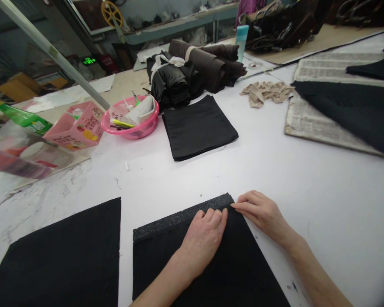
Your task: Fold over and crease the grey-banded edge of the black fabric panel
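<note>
A black fabric panel [237,260] lies in front of me, with a speckled dark grey strip [182,218] along its far edge. My left hand [205,238] rests on the panel just below the strip, its fingers curled together and pressing on the cloth. At the far right corner, my right hand [264,215] pinches the fabric edge between thumb and fingers. The two hands are close but apart. To the left lies a second black fabric piece [70,260], flat on the white table [141,179].
Beyond the panel sits a stack of black fabric squares [200,128]. Behind it are dark fabric rolls [205,64], a pink basin [131,128] of small tools and a pink box [77,130]. Beige strips [267,91] and a padded board [323,138] with black cloth lie at right.
</note>
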`<act>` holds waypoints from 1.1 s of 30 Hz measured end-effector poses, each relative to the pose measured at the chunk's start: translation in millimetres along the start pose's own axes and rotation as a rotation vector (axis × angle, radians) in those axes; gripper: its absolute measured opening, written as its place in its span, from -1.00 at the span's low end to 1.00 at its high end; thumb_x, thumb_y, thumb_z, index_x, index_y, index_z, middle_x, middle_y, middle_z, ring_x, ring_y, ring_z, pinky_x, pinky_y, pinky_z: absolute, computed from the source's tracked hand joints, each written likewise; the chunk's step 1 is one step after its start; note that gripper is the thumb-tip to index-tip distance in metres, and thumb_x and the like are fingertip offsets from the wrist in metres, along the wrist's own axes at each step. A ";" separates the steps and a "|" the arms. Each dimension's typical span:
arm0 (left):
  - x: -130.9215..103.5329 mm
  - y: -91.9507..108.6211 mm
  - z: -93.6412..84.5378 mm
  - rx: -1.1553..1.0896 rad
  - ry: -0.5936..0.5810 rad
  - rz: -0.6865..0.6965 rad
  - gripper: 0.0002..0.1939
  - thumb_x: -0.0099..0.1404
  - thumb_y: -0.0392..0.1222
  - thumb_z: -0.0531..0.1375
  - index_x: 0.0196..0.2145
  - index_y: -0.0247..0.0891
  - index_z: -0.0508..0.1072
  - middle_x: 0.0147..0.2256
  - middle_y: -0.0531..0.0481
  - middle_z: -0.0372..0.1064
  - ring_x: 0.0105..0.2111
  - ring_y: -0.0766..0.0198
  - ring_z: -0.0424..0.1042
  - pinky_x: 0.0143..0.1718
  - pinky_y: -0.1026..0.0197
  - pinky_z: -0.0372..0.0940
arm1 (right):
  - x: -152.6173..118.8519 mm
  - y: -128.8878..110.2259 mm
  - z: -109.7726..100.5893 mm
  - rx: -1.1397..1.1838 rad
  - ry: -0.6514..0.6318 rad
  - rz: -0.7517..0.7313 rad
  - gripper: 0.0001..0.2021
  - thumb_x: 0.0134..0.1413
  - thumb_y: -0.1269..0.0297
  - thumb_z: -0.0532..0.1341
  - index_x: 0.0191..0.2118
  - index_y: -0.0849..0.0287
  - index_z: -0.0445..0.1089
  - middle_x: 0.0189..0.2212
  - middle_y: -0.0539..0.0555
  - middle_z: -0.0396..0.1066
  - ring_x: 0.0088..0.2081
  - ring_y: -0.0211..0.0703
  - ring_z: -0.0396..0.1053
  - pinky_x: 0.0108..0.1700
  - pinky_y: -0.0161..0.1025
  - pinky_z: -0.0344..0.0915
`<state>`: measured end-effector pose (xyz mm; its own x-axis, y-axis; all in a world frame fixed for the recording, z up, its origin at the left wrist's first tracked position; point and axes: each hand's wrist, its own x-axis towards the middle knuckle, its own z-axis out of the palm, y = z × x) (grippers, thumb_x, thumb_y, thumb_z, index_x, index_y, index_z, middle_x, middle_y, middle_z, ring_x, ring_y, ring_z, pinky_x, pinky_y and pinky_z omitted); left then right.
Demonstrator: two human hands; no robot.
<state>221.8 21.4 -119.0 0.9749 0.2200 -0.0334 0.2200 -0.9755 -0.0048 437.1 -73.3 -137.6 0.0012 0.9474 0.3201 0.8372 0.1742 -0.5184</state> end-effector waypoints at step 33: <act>13.2 6.3 -6.8 -0.034 -0.037 -0.063 -0.48 0.39 -0.37 0.01 0.27 -0.32 0.06 -0.18 -0.07 0.23 -0.20 0.17 0.26 -0.28 0.13 0.23 | -3.8 1.5 -1.6 -0.055 -0.056 -0.007 -0.80 0.31 0.42 0.09 -0.08 0.08 0.42 -0.19 0.07 0.38 -0.15 -0.18 0.31 -0.09 -0.20 0.28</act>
<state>236.3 18.2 -112.7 0.9572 0.2804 -0.0712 0.2828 -0.9588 0.0258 439.3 -77.1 -138.3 -0.0339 0.9602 0.2774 0.8660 0.1668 -0.4715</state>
